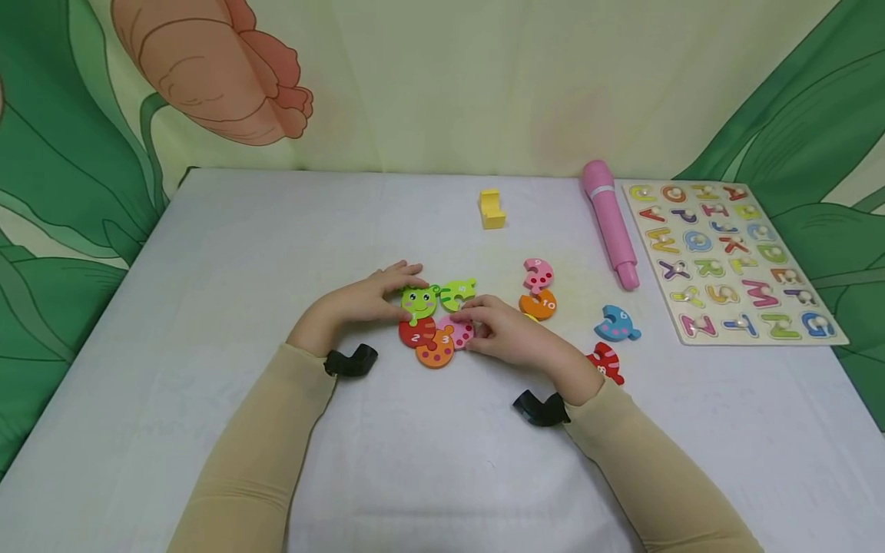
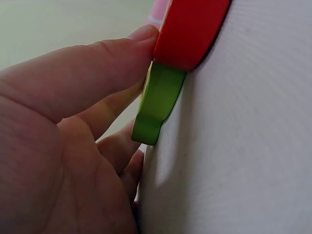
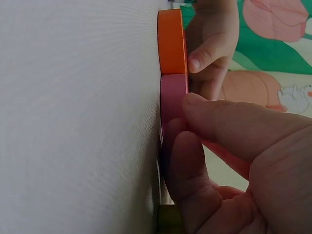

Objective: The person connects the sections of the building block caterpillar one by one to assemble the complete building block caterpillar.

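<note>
A wooden caterpillar puzzle lies flat in the middle of the table in the head view. My left hand [image 1: 373, 296] brackets its green smiling head piece [image 1: 419, 303], thumb at the near side where the red piece numbered 2 [image 1: 415, 332] joins, fingers round the far side. Below sits the orange dotted piece numbered 3 [image 1: 435, 355], linked to a pink dotted piece [image 1: 459, 336]. My right hand [image 1: 508, 330] pinches that pink piece by its edge, as the right wrist view also shows. Just beyond it lies a green striped piece [image 1: 456, 293].
Right of the puzzle are a pink piece [image 1: 538, 275], an orange piece numbered 10 [image 1: 541, 306], a blue piece [image 1: 617, 324] and a red striped piece [image 1: 606, 362]. Farther back are a yellow block [image 1: 492, 209], a pink microphone-shaped toy [image 1: 610, 223] and an alphabet board [image 1: 719, 311].
</note>
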